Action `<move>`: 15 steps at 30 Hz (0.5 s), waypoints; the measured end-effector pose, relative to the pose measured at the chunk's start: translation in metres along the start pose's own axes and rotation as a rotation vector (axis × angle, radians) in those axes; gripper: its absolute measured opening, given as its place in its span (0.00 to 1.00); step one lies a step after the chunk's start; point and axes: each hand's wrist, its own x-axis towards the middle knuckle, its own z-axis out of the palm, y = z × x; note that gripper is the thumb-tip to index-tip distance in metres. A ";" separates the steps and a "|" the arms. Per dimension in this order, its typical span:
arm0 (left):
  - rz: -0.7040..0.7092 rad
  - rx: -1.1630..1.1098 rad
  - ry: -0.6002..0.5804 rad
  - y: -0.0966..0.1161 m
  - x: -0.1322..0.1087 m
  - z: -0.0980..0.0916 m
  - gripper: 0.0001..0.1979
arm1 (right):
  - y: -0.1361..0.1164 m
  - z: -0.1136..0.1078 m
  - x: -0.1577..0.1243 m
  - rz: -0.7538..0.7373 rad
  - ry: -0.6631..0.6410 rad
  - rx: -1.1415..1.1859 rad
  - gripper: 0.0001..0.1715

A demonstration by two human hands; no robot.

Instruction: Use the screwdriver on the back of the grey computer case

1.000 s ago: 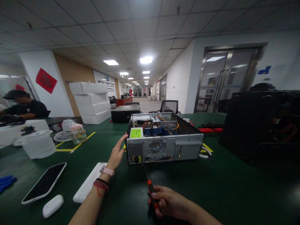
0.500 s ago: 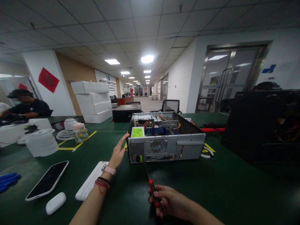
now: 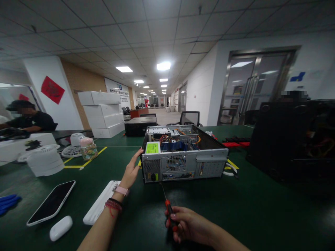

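Observation:
An opened computer case [image 3: 211, 153] lies on its side on the green table, its back panel facing me. Cables and boards show inside, and a power supply with a bright green label [image 3: 152, 148] fills its left rear corner. My left hand [image 3: 132, 170] rests with fingers stretched against the left side of the case. In my right hand [image 3: 187, 223] is a screwdriver [image 3: 171, 215] with a red and black handle. Its thin shaft points up at the lower edge of the back panel, near the power supply's socket; whether the tip touches a screw is too small to tell.
Left of my arm lie a white power bank [image 3: 101, 204], a phone [image 3: 52, 202], a white earphone case [image 3: 61, 228] and blue gloves [image 3: 9, 203]. Behind them stand a jar [image 3: 89, 149] and white fans [image 3: 44, 160]. A black computer case [image 3: 277, 139] stands at right. Another person [image 3: 34, 116] sits far left.
The view has shifted very slightly, moving the scene a few pixels left. Both hands and the screwdriver keep practically the same place against the case.

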 end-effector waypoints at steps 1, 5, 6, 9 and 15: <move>-0.002 -0.001 -0.002 0.000 0.000 0.000 0.32 | 0.000 0.000 0.000 -0.001 0.000 0.002 0.22; 0.004 -0.016 -0.007 -0.002 0.000 0.000 0.32 | 0.001 -0.002 0.002 -0.002 -0.003 -0.003 0.22; 0.004 -0.019 -0.007 -0.003 0.000 0.000 0.33 | 0.002 -0.002 0.002 0.001 -0.003 -0.005 0.22; 0.000 -0.021 -0.008 -0.003 0.000 0.000 0.33 | 0.002 -0.003 0.002 0.004 -0.002 -0.002 0.22; -0.018 -0.023 -0.008 -0.002 0.000 -0.001 0.32 | 0.001 -0.002 0.001 -0.008 -0.012 -0.003 0.23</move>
